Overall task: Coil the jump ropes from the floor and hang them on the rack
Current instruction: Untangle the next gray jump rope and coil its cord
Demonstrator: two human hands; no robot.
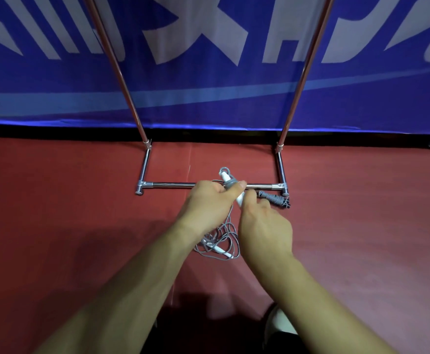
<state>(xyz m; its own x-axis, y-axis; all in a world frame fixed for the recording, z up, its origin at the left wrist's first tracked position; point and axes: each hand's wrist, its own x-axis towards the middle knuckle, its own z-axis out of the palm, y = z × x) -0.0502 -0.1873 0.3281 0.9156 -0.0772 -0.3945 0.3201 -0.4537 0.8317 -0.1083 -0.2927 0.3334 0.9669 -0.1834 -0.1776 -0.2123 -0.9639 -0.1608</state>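
A sports hall: red court floor (pixel 81 200), blue lettered barrier banner (pixel 208 72).

rack (pixel 296 98) top cut off & shoe (pixel 276 320) half-hidden.

Loose rope (pixel 219 241) before rack (pixel 173 185); coiled rope (pixel 275 199) right.

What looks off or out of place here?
The thin grey rope cord lies in a loose tangle on the red floor, below the white plastic handle the left hand grips. A wound grey rope bundle lies by the chrome rack foot, unhung.
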